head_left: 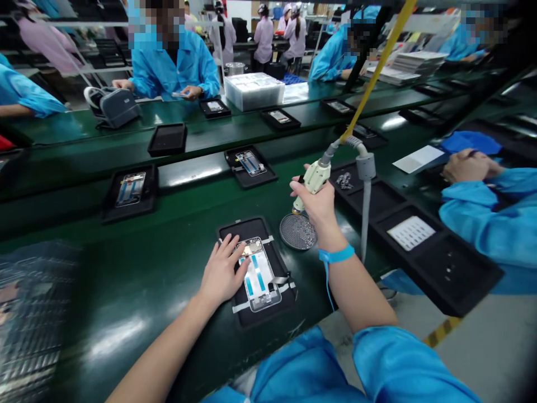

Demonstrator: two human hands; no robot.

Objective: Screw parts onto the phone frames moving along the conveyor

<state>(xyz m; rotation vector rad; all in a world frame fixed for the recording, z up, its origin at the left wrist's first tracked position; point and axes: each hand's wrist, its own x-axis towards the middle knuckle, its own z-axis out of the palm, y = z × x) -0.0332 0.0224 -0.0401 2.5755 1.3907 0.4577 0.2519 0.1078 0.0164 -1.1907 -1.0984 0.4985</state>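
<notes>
My left hand (221, 270) lies flat with fingers spread on a phone frame (259, 277) that rests in a black tray (260, 268) on the green belt in front of me. My right hand (319, 204) is closed around a pale electric screwdriver (312, 182) hung from a yellow cord (377, 70). The driver's tip points down at a round grey screw dish (297, 231) just right of the tray. A blue wrist strap (337, 255) circles my right wrist.
More black trays with phone frames (250, 163) (131, 189) ride the green conveyor. A long black tray (419, 246) holds a white pad at my right, beside a co-worker's blue sleeve (490, 224). Workers in blue coats sit across the line near a white bin (254, 89).
</notes>
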